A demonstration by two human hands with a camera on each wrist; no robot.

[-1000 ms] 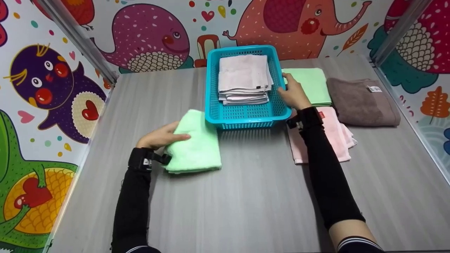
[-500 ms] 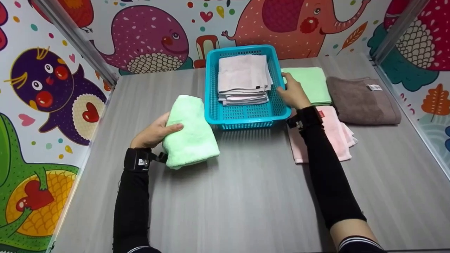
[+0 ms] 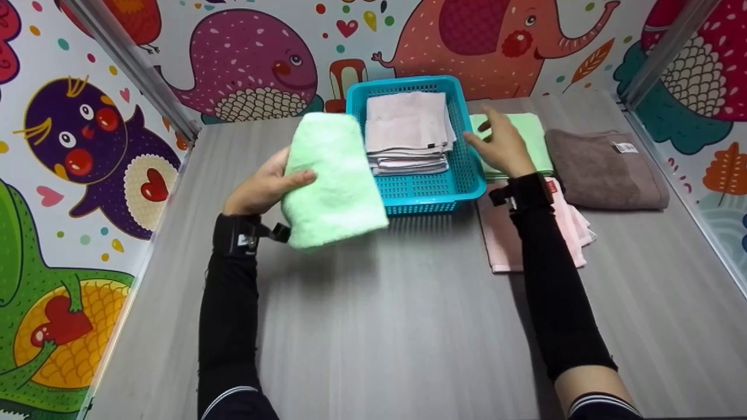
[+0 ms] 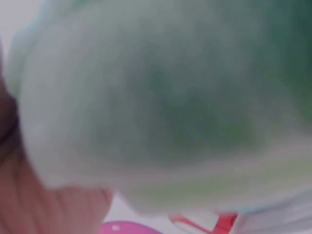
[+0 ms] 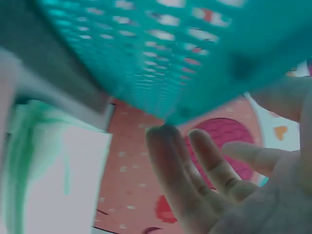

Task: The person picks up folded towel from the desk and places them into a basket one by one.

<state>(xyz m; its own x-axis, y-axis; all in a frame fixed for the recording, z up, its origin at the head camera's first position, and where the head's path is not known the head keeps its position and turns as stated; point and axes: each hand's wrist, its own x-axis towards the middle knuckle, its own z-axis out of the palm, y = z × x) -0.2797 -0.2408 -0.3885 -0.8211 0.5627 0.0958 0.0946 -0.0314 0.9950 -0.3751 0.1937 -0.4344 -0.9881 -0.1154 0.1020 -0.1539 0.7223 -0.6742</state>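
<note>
Green towel point(image 3: 335, 182), gripped at one side by the left hand point(image 3: 264, 182), hangs at eight o'clock of the blue basket point(image 3: 432, 200); the right hand point(image 3: 503, 146), holding nothing, is at three. That one-sided grip could let folds sag open and catch the basket.

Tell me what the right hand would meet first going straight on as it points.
Probably the blue basket, near its far right corner: the right hand points toward it from close beside. Depth is unclear, so it might pass by and meet the printed wall behind.
</note>
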